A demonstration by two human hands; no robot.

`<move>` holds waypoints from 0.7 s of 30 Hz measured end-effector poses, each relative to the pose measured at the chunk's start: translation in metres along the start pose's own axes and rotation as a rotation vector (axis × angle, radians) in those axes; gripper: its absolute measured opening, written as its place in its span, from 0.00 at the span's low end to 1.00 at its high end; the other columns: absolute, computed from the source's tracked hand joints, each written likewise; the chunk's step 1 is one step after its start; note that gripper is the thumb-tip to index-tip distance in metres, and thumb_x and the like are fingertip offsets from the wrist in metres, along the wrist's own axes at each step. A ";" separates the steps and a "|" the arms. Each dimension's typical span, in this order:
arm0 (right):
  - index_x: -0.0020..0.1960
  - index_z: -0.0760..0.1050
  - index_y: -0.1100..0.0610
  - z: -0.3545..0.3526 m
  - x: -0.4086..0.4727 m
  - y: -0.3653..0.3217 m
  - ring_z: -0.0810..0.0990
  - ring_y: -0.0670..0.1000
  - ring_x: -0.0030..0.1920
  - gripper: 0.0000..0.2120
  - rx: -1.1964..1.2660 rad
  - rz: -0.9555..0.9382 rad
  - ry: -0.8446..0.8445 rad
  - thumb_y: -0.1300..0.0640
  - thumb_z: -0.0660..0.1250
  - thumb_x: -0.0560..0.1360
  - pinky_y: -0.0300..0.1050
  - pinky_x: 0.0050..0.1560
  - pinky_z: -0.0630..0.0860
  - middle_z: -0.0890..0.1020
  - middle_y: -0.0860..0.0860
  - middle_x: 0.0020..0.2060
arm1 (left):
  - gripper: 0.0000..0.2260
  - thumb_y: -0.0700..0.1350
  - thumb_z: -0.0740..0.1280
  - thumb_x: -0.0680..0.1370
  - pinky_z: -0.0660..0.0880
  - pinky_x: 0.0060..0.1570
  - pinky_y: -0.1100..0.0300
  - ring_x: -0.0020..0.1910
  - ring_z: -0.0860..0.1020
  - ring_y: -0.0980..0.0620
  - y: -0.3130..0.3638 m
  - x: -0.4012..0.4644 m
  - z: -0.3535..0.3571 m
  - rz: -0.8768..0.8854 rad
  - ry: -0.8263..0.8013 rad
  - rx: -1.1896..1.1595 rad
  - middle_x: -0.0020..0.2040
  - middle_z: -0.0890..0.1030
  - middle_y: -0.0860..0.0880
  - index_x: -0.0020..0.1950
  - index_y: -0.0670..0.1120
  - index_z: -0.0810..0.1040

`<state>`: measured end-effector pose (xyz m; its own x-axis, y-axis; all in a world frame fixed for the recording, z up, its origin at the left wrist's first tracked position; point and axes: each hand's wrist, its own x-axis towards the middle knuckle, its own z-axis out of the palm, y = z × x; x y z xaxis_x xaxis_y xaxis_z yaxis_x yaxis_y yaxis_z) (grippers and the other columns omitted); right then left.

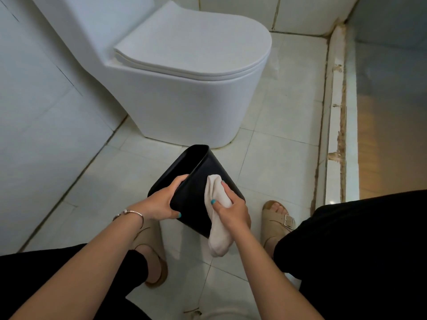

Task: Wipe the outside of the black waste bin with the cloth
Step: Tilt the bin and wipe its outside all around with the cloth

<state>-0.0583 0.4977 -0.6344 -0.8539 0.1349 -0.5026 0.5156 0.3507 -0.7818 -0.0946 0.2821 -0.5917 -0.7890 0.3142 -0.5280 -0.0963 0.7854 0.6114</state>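
The black waste bin (208,168) is held tipped above the floor, its open mouth turned away to the upper left and its base toward me. My left hand (161,200) grips its left side, thumb low and fingers over the upper edge. My right hand (233,210) holds a white cloth (217,227) against the bin's near right side. The cloth's upper end lies on the black surface and its lower end hangs below the bin.
A white toilet (184,72) with its lid down stands just beyond the bin. My feet in tan sandals (276,224) rest on the pale tiled floor. A raised white kerb (337,112) runs along the right, a tiled wall along the left.
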 end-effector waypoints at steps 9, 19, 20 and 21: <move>0.70 0.62 0.28 0.002 -0.002 0.009 0.76 0.50 0.60 0.28 0.010 0.015 0.055 0.45 0.68 0.75 0.44 0.53 0.73 0.75 0.42 0.65 | 0.28 0.49 0.73 0.66 0.77 0.57 0.50 0.53 0.80 0.50 0.046 0.039 0.001 -0.023 -0.029 -0.250 0.56 0.79 0.49 0.61 0.58 0.64; 0.68 0.63 0.25 0.005 0.003 0.019 0.76 0.49 0.58 0.28 -0.004 0.011 0.038 0.45 0.69 0.73 0.46 0.55 0.75 0.74 0.43 0.63 | 0.47 0.49 0.74 0.69 0.71 0.66 0.52 0.67 0.70 0.50 0.080 0.088 -0.005 0.030 0.059 -0.021 0.73 0.65 0.45 0.75 0.66 0.44; 0.68 0.62 0.25 0.005 0.004 0.020 0.76 0.49 0.58 0.29 -0.014 0.008 0.037 0.45 0.69 0.73 0.47 0.55 0.75 0.74 0.43 0.63 | 0.48 0.49 0.74 0.70 0.72 0.64 0.50 0.62 0.73 0.49 0.082 0.092 -0.006 0.049 0.077 0.031 0.73 0.67 0.43 0.75 0.67 0.42; 0.68 0.62 0.24 0.005 0.004 0.020 0.76 0.49 0.58 0.29 -0.025 0.005 0.033 0.44 0.68 0.73 0.47 0.55 0.75 0.74 0.43 0.63 | 0.49 0.49 0.74 0.71 0.72 0.64 0.50 0.61 0.74 0.48 0.083 0.096 -0.006 0.058 0.091 0.056 0.73 0.68 0.43 0.76 0.67 0.40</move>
<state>-0.0508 0.5012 -0.6540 -0.8535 0.1675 -0.4935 0.5182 0.3733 -0.7695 -0.1817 0.3746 -0.5881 -0.8443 0.3125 -0.4353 -0.0167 0.7966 0.6043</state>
